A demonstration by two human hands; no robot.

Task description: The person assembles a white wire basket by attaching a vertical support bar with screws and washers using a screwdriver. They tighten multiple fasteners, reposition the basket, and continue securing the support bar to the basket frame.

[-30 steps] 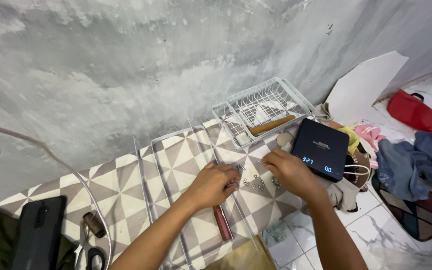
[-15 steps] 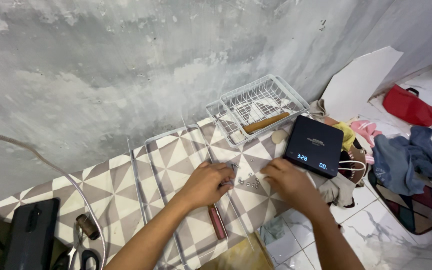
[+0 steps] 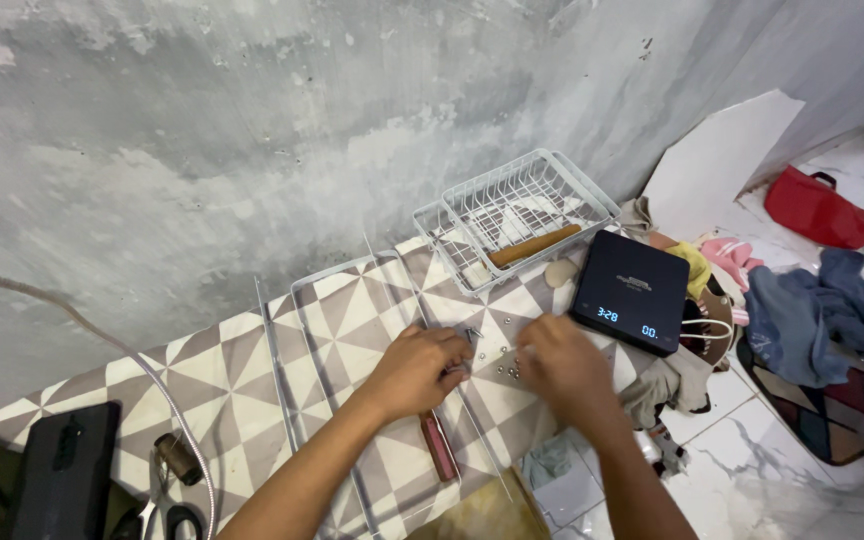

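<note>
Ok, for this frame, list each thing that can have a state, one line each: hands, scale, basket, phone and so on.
left hand: closed, knuckles up, resting on the patterned mat
right hand: fingers curled down over small screws
digital scale: switched on, display lit
white wire basket: upright, holding a wooden stick
black phone: screen dark, lying flat
red bag: closed, on the floor

white wire basket (image 3: pixel 512 210), matt black plastic scale (image 3: pixel 632 290), rough grey plaster wall (image 3: pixel 252 130), shiny metal screws (image 3: pixel 505 368).
</note>
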